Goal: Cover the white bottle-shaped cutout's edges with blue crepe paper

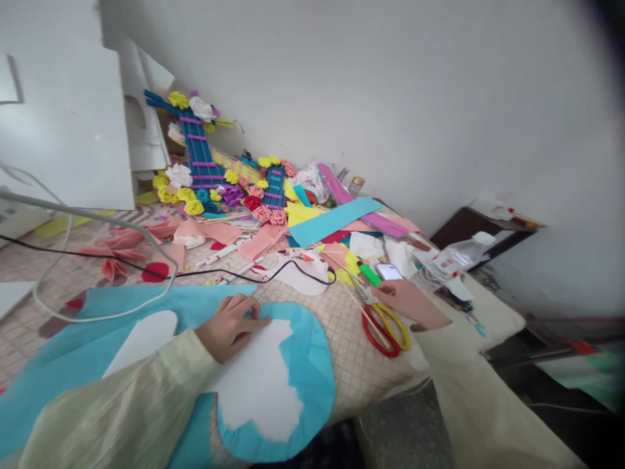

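Note:
My left hand [232,326] rests on a white cutout [256,384] whose curved edge is covered with folded blue crepe paper [312,365]. Its index finger stretches out onto the white face and the other fingers are bent, with nothing visible in them. Over at the right, my right hand [413,303] has its fingertips closed at the near end of a green stick-shaped tool [370,273]; its exact kind is unclear. Just below that hand lie scissors [383,332] with red and yellow handles. A lit phone [389,271] is right behind the fingers.
A larger blue sheet [63,365] spreads under my left forearm, a white strip [146,335] on it. Cables [161,273] cross the table. Paper-flower guitar shapes [205,156] and coloured paper strips [336,221] pile against the wall. A plastic bottle [459,257] lies at the right.

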Motion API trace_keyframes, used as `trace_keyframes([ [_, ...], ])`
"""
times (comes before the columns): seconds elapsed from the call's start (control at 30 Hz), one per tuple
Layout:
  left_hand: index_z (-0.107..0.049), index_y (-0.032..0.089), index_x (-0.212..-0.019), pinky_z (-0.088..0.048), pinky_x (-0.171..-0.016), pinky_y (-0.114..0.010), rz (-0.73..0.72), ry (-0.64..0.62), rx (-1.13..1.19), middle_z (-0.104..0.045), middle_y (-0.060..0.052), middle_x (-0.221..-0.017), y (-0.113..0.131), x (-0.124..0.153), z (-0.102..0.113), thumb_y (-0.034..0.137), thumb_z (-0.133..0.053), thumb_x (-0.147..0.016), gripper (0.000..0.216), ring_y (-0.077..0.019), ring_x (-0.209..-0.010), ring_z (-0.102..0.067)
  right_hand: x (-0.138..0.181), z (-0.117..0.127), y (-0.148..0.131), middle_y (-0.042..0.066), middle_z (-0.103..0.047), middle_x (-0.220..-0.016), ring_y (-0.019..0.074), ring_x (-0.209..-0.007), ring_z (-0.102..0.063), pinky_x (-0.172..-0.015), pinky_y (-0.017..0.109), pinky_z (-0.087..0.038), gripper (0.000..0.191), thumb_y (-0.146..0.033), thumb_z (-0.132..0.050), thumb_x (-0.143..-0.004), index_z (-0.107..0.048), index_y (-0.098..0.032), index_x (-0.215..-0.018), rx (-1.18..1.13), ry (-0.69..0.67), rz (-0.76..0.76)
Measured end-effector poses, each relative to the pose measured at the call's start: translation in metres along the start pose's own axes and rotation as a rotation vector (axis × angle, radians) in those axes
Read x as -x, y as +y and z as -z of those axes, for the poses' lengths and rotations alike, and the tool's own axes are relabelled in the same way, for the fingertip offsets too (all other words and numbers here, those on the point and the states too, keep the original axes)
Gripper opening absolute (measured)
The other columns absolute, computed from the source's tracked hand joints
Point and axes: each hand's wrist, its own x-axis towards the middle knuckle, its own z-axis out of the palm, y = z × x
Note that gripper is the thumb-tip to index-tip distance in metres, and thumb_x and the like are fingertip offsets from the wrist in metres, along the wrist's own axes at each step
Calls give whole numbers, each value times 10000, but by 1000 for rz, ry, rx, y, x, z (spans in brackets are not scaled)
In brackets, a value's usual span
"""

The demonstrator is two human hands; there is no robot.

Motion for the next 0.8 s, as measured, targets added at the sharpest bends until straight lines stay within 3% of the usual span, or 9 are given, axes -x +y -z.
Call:
trace_keyframes([
  [0.1,-598,272,-1047,-337,-755,-373,0,13,-20,-509,-63,-908,1,0,-1,84,-359,-781,404,-205,-863,-432,23,-18,14,64,-659,-705,181,-668,-608,-599,283,-426,293,-389,-463,-787,-628,-159,-714,34,34,-27],
  [0.27,-544,263,-1136,-325,-797,-406,-3,-9,-98,-527,-72,-975,2,-1,-3,76,-347,-766,458,-217,-900,-429,58,-47,27,33,-602,-576,174,-522,-566,-487,275,-394,246,-372,-481,-768,-574,-175,-654,104,87,21],
  [0.4,-576,266,-1099,-317,-786,-409,-32,-29,-135,-532,-71,-942,3,-2,-1,96,-362,-778,423,-210,-870,-438,67,-67,34,44,-606,-632,192,-557,-576,-501,299,-424,221,-353,-463,-761,-586,-170,-774,73,171,40],
  [0.47,-622,268,-1013,-318,-782,-384,-42,-5,-111,-541,-55,-900,4,-3,0,91,-393,-762,382,-193,-851,-445,65,-72,38,70,-619,-686,210,-628,-592,-546,315,-443,250,-363,-446,-759,-580,-157,-803,59,147,-11],
  [0.6,-671,237,-780,-316,-765,-355,-52,122,-85,-558,-37,-808,4,-4,2,152,-472,-743,219,-168,-789,-466,65,-68,52,107,-632,-808,234,-756,-600,-661,345,-449,265,-376,-413,-756,-553,-159,-814,46,63,-87],
  [0.7,-667,225,-773,-321,-746,-342,8,201,-92,-559,-30,-782,4,-5,2,261,-527,-736,149,-161,-751,-476,73,-55,65,103,-633,-821,240,-740,-601,-656,356,-443,280,-410,-397,-753,-525,-172,-825,34,22,-131],
  [0.8,-665,221,-798,-318,-742,-336,89,194,-103,-565,-26,-796,3,-7,1,369,-588,-703,192,-165,-758,-483,80,-44,74,100,-635,-740,254,-673,-602,-604,354,-431,289,-449,-411,-742,-508,-180,-783,76,-14,-193],
])
